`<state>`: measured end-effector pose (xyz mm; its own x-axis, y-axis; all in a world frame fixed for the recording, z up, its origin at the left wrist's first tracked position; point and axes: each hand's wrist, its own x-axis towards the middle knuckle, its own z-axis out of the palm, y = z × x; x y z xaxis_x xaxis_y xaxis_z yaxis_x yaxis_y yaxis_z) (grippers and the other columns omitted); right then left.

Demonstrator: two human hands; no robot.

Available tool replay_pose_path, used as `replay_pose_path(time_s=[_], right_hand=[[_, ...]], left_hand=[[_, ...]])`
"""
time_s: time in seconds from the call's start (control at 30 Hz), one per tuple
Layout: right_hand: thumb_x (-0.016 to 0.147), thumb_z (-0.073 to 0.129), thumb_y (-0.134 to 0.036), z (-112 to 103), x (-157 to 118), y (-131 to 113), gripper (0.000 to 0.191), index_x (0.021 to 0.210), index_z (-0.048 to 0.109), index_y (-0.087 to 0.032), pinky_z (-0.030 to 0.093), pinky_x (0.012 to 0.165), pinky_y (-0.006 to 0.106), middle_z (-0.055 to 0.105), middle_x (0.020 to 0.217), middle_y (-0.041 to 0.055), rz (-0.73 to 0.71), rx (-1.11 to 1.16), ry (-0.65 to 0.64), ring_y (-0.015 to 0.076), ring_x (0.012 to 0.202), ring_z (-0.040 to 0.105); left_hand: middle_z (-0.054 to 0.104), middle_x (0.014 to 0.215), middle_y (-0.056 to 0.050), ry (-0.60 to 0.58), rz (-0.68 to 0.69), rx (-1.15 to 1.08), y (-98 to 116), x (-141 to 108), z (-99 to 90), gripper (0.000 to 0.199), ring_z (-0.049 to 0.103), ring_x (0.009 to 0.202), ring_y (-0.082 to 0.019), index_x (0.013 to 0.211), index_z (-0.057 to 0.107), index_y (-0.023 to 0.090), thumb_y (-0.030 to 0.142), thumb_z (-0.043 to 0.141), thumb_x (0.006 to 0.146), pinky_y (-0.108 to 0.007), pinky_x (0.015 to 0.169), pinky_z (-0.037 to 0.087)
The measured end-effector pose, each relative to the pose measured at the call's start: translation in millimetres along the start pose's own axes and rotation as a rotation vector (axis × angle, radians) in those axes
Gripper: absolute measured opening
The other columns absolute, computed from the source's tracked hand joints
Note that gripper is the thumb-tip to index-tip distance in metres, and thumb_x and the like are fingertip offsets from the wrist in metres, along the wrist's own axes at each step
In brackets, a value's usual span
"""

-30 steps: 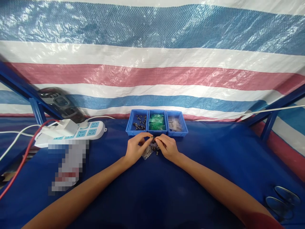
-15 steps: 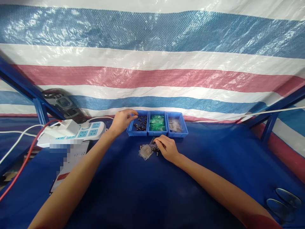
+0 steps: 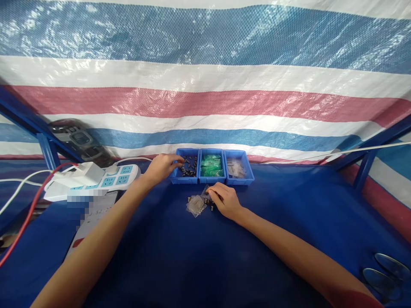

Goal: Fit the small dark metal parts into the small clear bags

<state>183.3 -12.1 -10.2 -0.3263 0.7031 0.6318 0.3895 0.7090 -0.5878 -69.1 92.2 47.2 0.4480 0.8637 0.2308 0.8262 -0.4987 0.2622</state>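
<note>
My left hand reaches over the left side of the left blue bin, which holds small dark metal fittings. Its thumb and index finger come together at the fittings; whatever is between them is too small to make out. On the table in front of the bins, my right hand is closed, fingertips pinched down. What it grips is hidden, though a small clear plastic bag stands right at its fingertips. Beside it lie flat clear bags and a few loose dark fittings.
The middle bin holds green packets, the right bin clear packets. A power strip with plugs and cables, a phone and a dark container are at left. Glasses lie front right.
My left hand has lowered slightly into the left bin, and its fingertips have drawn together. My right hand stays almost where it was by the bags. The view has shifted a little.
</note>
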Motion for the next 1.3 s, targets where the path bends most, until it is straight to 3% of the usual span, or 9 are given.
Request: replay_pose_path(time_s=[0.17,0.73,1.3], right_hand=[[0.096,0.037,-0.025,0.2,0.0,0.2,0.027,0.089,0.062,-0.016,0.047,0.061,0.027,0.062,0.075,0.0063,-0.002,-0.002,0.0,0.0148,0.066,0.056],[0.096,0.038,-0.024,1.2,-1.1,1.8,0.027,0.089,0.062,-0.017,0.048,0.062,0.027,0.062,0.076,0.0061,-0.005,-0.007,-0.011,0.0148,0.067,0.057],[0.095,0.04,-0.022,0.7,-0.6,1.3,0.024,0.089,0.062,-0.016,0.046,0.062,0.028,0.062,0.077,0.0061,0.005,0.019,-0.014,0.015,0.067,0.057]], left_hand=[[0.071,0.101,-0.003,-0.026,0.005,0.065,0.2,-1.0,1.4,0.027,0.064,0.094,-0.022,0.099,0.069,0.024,0.033,0.048,0.085,-0.029,0.084,0.046],[0.071,0.102,-0.003,-0.055,0.046,0.184,3.0,-1.8,3.4,0.026,0.064,0.095,-0.023,0.098,0.069,0.025,0.033,0.047,0.086,-0.029,0.081,0.046],[0.072,0.1,-0.003,-0.035,0.093,0.163,-1.6,-1.7,4.7,0.027,0.065,0.093,-0.024,0.098,0.069,0.024,0.033,0.047,0.086,-0.03,0.08,0.046]])
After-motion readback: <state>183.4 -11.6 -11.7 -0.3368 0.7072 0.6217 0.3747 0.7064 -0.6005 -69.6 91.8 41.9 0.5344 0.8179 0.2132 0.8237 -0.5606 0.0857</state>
